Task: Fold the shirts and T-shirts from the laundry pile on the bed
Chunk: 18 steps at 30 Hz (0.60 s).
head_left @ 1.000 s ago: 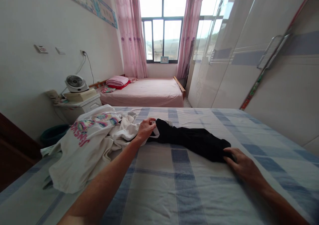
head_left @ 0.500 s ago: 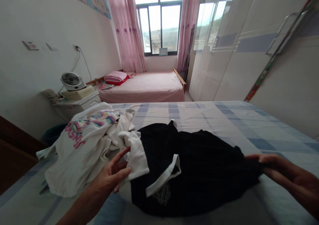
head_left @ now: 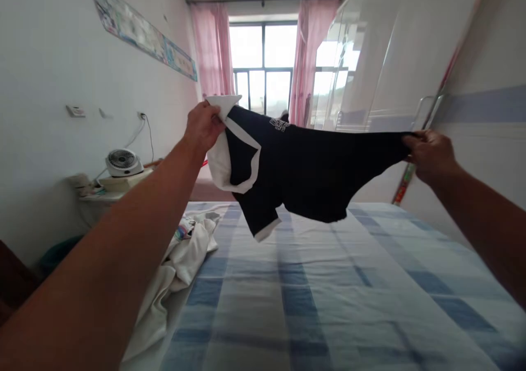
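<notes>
A black T-shirt (head_left: pixel 316 168) with white collar and sleeve trim hangs stretched sideways in the air above the bed. At its white-trimmed end, my left hand (head_left: pixel 204 123) is closed on the fabric near the collar. My right hand (head_left: pixel 431 153) pinches the black hem at the far right. A small white print shows near the shirt's top edge. Below and behind my left forearm lies a crumpled white garment (head_left: pixel 191 256), partly hidden by the arm.
The bed (head_left: pixel 255 316) carries a blue-and-white checked sheet. A small fan (head_left: pixel 123 161) stands on a box on the left bedside cabinet. A glossy wardrobe (head_left: pixel 378 80) lines the right side. Pink curtains (head_left: pixel 213 47) frame the window at the back.
Both hands have lifted the black T-shirt off the bed and pulled it taut between them. My left hand now grips the collar end. The view has tilted upward.
</notes>
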{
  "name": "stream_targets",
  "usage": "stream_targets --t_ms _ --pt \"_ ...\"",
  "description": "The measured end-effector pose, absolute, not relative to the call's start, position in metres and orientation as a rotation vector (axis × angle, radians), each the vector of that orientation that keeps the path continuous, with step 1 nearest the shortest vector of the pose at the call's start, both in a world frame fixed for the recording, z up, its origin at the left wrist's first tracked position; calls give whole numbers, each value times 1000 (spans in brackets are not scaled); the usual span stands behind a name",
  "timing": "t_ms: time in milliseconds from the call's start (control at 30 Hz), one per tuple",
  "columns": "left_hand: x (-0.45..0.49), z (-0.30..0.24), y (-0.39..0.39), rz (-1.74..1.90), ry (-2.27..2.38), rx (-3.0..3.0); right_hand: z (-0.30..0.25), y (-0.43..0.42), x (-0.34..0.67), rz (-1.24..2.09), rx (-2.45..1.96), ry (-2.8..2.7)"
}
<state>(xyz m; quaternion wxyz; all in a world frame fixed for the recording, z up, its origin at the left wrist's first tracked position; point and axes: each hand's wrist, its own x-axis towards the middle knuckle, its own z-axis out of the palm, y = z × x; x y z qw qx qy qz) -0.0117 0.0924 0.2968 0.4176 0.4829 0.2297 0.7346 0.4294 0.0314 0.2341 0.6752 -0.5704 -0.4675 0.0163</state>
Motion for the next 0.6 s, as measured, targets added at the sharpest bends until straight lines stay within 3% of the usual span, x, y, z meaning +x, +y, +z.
stream_targets --t_ms 100,233,500,600 --pt "-13 307 75 1846 427 1121 253 27 428 29 -1203 -1019" --pt "-26 258 39 1749 450 1033 221 -4 428 144 -1224 -1056" --pt "-68 49 -53 1154 1050 703 25 -106 450 373 -1714 -1430" --pt "-70 9 -62 1030 1183 608 -26 -119 441 504 -1721 -1521"
